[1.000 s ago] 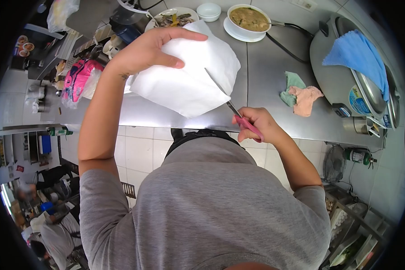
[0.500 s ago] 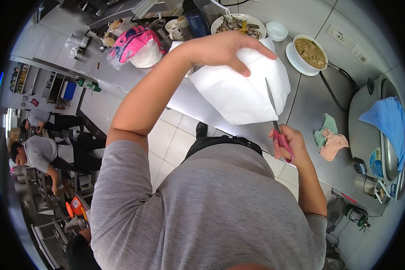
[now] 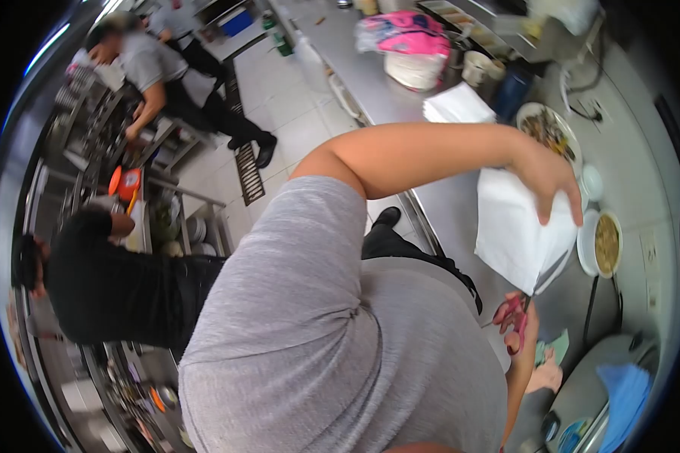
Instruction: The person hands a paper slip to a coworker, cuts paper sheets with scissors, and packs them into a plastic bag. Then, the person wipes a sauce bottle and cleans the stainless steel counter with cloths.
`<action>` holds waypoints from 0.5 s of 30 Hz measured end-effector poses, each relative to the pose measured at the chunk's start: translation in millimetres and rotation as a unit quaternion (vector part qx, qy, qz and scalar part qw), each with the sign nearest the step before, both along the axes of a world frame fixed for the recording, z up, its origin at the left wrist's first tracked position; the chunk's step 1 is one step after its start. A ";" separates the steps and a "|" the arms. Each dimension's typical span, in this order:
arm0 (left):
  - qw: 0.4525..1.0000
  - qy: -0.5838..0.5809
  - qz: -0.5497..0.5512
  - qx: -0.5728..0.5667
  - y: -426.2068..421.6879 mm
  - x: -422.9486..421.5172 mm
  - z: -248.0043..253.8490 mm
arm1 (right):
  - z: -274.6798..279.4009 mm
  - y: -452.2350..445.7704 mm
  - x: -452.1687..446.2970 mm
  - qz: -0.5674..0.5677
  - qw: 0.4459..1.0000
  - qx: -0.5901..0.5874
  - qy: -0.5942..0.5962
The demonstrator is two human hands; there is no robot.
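My left hand [image 3: 548, 174] reaches across and grips the upper part of a folded white paper sheet [image 3: 510, 234], fingers bent down over it. Scissors with dark pink handles [image 3: 512, 317] are in my right hand [image 3: 531, 325], which is partly hidden behind them. Their blades meet the paper's lower corner; most of the blade length is out of sight. A stack of white paper [image 3: 459, 104] lies on the counter to the left of the sheet.
Along the steel counter [image 3: 347, 45] are a pink-and-white plastic package [image 3: 412, 45], a plate of food [image 3: 555, 132], a bowl of soup [image 3: 607, 241], cloths [image 3: 548, 366] and a large grey pot [image 3: 582, 400]. A person in black [image 3: 121, 279] stands close on the left; others work behind.
My view has swung left, bringing the person in black into sight. The paper now looks narrower and folded, with the scissors at its lower corner. Both hands keep their holds.
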State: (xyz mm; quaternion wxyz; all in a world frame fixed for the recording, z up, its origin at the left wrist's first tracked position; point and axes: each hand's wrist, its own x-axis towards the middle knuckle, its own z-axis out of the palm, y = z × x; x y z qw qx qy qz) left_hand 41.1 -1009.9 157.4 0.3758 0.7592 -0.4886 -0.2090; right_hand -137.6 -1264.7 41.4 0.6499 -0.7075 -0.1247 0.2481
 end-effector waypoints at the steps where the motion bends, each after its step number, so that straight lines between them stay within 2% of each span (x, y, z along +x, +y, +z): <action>1: 1.000 0.001 -0.002 -0.001 4.9 -1.8 -2.2 | 1.2 0.7 3.4 0.015 1.000 -0.014 -0.002; 2: 0.999 0.036 0.017 0.014 9.6 -7.7 2.4 | 3.1 2.2 6.4 0.020 0.999 -0.027 -0.002; 11: 0.995 0.041 0.094 0.001 58.1 -24.4 1.1 | 3.7 24.4 36.4 0.086 0.996 0.011 0.032; 15: 0.989 0.095 0.114 -0.025 66.9 -31.8 3.2 | -2.1 32.8 43.1 0.103 0.994 0.033 0.025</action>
